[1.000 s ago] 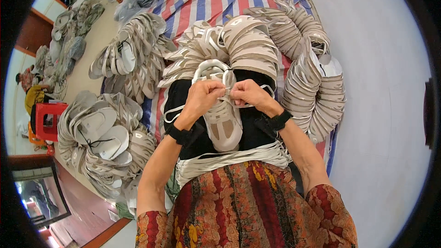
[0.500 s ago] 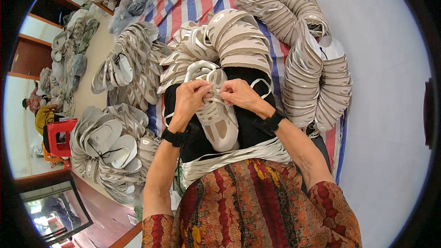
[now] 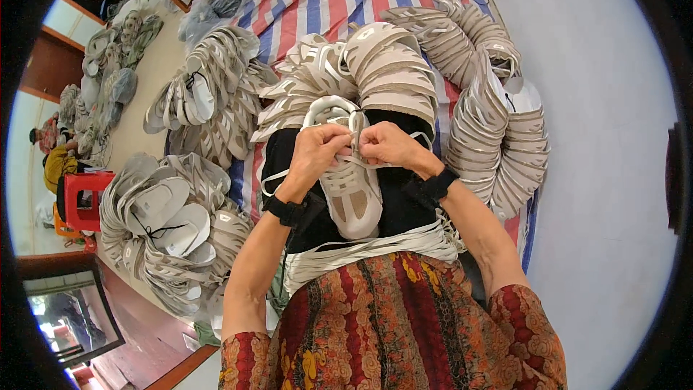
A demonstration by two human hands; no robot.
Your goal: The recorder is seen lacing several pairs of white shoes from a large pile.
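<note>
A beige and white sneaker upper [image 3: 354, 206] lies on my black-trousered lap, its toe toward me and its padded collar away. My left hand [image 3: 320, 153] pinches at the lacing area, closed on a white shoelace [image 3: 281, 179] whose loose part trails off to the left. Close beside it, my right hand [image 3: 395, 147] is also pinched on the lace, its fingertips at the row of eyelets. Lower lace rows cross the tongue below my hands. The exact lace ends between the fingertips are too small to make out.
A bundle of white laces [image 3: 375, 247] lies across my lap. Strung shoe uppers [image 3: 390, 65] curve just beyond my knees; more bundles stand right [image 3: 498, 144] and left [image 3: 177, 224]. A striped sheet [image 3: 317, 7] covers the floor. A red stool [image 3: 81, 201] and people sit far left.
My view has shifted a little, so the upper and both hands appear slightly further right. My fingertips have come closer together over the eyelets, with both hands still pinching.
</note>
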